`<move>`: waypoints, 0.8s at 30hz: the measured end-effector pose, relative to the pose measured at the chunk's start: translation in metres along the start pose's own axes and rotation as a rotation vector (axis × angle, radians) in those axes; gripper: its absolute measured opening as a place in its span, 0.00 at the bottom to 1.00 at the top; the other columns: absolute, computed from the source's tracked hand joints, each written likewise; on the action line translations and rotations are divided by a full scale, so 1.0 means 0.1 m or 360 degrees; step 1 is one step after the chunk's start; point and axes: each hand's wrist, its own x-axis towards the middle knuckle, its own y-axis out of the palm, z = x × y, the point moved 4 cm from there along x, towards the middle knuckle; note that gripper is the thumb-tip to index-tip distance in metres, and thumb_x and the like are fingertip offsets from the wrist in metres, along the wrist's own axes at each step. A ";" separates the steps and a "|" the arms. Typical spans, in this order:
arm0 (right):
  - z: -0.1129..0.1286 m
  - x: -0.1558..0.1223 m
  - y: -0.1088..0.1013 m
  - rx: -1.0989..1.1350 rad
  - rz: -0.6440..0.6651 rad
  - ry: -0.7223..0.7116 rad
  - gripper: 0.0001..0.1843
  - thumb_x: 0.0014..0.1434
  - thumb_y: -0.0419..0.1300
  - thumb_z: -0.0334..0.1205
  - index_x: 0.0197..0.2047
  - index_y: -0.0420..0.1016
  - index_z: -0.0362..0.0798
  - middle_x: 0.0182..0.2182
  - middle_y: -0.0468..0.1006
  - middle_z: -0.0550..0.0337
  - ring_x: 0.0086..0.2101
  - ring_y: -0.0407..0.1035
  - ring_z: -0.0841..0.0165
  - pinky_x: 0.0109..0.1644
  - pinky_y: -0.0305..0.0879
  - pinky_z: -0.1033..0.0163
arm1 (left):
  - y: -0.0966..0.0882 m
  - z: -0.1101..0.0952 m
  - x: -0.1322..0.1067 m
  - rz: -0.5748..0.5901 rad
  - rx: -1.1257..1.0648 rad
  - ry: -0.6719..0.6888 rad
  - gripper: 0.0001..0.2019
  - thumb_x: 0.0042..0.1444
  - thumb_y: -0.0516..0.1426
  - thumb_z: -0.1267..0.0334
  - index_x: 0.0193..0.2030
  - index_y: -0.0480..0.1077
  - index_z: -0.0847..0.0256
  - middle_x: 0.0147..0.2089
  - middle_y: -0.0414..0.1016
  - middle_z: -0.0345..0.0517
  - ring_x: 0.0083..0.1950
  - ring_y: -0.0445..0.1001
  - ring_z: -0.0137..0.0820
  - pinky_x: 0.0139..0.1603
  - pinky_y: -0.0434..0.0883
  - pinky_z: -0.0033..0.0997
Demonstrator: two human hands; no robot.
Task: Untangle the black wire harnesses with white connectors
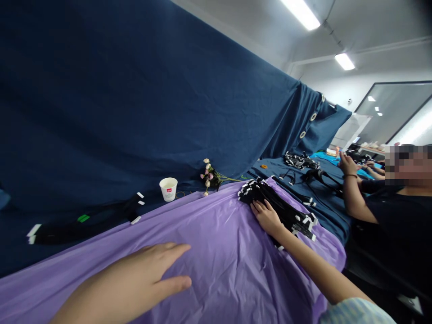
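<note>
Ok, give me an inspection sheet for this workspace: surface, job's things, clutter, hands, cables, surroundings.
Surface: purple cloth, wrinkled, spread over the table.
Job's things: cable bundle, black with white tags, lying at the purple cloth's far right.
Clutter: cup and flowers past the purple cloth's far edge; second bundle to the left of the cup.
Hands: left hand open, flat above the purple cloth; right hand open, fingers on the cable bundle.
Cables: loose cables on the blue table beyond.
Surroundings: backdrop, dark blue; co-worker's hand over the blue table; ceiling lights.
</note>
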 end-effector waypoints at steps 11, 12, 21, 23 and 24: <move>0.50 -0.21 -0.40 0.0266 -0.0349 -0.0329 0.19 0.60 0.50 0.25 0.50 0.76 0.38 0.52 0.74 0.37 0.52 0.70 0.48 0.51 0.67 0.38 | 0.03 -0.56 -0.31 0.0129 -0.0214 0.0328 0.34 0.59 0.51 0.40 0.67 0.59 0.55 0.68 0.61 0.49 0.67 0.61 0.42 0.66 0.59 0.41; 0.70 -0.25 -0.56 0.0316 -0.0408 -0.0422 0.19 0.62 0.50 0.29 0.54 0.74 0.39 0.53 0.74 0.39 0.53 0.69 0.49 0.52 0.67 0.40 | 0.06 -0.61 -0.34 0.0003 -0.0250 0.0412 0.35 0.59 0.51 0.40 0.68 0.58 0.57 0.68 0.59 0.51 0.68 0.60 0.41 0.66 0.59 0.40; 1.98 -0.92 -2.21 0.0985 -0.0564 -0.1321 0.21 0.64 0.54 0.40 0.60 0.69 0.55 0.50 0.77 0.53 0.49 0.73 0.61 0.51 0.72 0.57 | 0.51 -0.58 -0.79 -0.0488 -0.0072 0.0610 0.23 0.68 0.42 0.57 0.64 0.62 0.66 0.59 0.71 0.54 0.59 0.70 0.38 0.61 0.65 0.36; 1.83 -0.91 -2.20 0.1055 -0.0685 -0.1113 0.29 0.64 0.54 0.43 0.67 0.58 0.56 0.59 0.69 0.53 0.57 0.66 0.58 0.54 0.71 0.54 | 0.49 -0.24 -1.03 -0.0462 0.0010 0.0321 0.21 0.67 0.45 0.56 0.60 0.67 0.61 0.54 0.76 0.52 0.56 0.73 0.39 0.60 0.66 0.38; 1.70 -0.89 -2.15 0.1135 -0.0749 -0.0902 0.31 0.63 0.54 0.46 0.69 0.55 0.55 0.62 0.64 0.51 0.59 0.64 0.55 0.54 0.72 0.52 | 0.44 -0.01 -1.17 -0.0409 0.0020 0.0127 0.19 0.65 0.48 0.54 0.54 0.72 0.59 0.50 0.78 0.50 0.54 0.75 0.38 0.59 0.66 0.37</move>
